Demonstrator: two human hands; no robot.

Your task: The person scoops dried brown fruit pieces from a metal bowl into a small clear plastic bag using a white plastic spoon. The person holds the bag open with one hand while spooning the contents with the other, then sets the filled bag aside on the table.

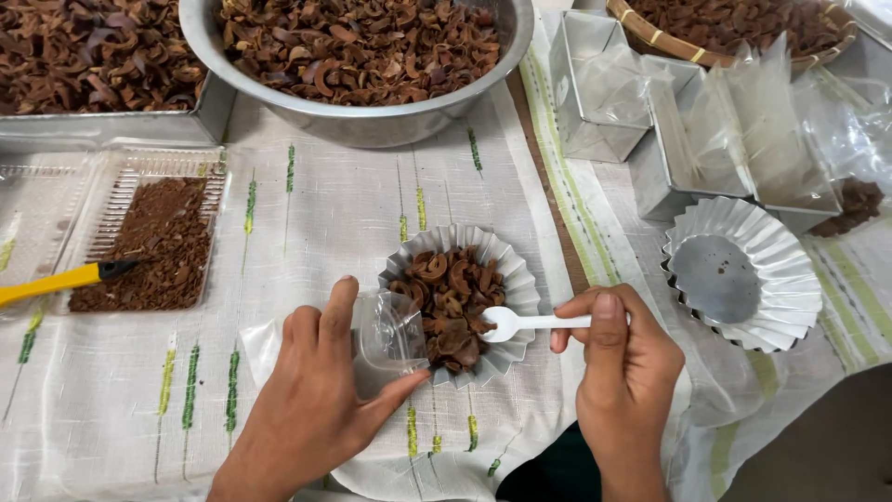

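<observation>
My left hand (311, 400) holds a small clear plastic bag (390, 330) open between thumb and fingers, its mouth right at the rim of a fluted metal dish (520, 288). The dish holds dried brown curled pieces (452, 305). My right hand (623, 367) grips a white plastic spoon (520, 323) by the handle, with the spoon's bowl resting on the pieces at the dish's right side.
A large steel bowl (372, 121) and a steel tray (209, 116) of the same dried pieces stand at the back. A clear tray of brown crumbs (153, 242) with a yellow-handled tool (56, 282) lies left. An empty fluted dish (743, 274), metal boxes (595, 84) with plastic bags and a woven basket (650, 33) sit right.
</observation>
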